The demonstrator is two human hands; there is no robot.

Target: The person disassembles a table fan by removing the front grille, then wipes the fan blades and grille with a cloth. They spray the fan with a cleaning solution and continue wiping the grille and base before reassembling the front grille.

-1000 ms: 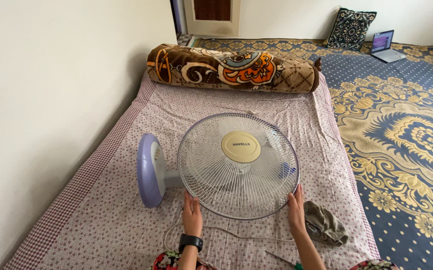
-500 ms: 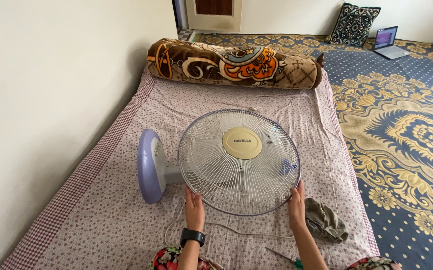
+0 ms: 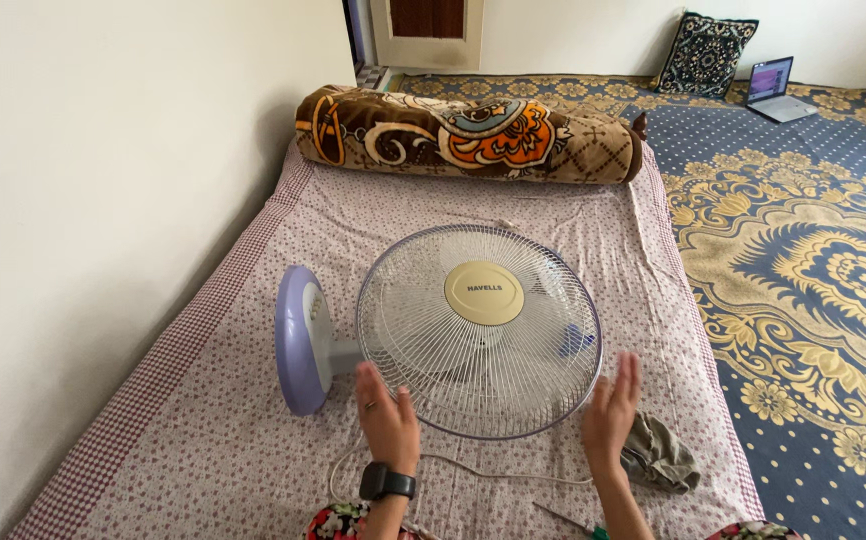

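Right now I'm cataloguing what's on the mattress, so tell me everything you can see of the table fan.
The table fan lies on its back on the dotted sheet, its round white wire grille facing up with a cream disc at the centre. Pale blades show through the wires. A round lilac base stands on edge at its left, joined by a short grey neck. A white cord trails toward the person. Both open hands sit at the near rim; contact is unclear.

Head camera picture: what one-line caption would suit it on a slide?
Two open hands, left hand and right hand, hover beside a table fan lying on a bed.
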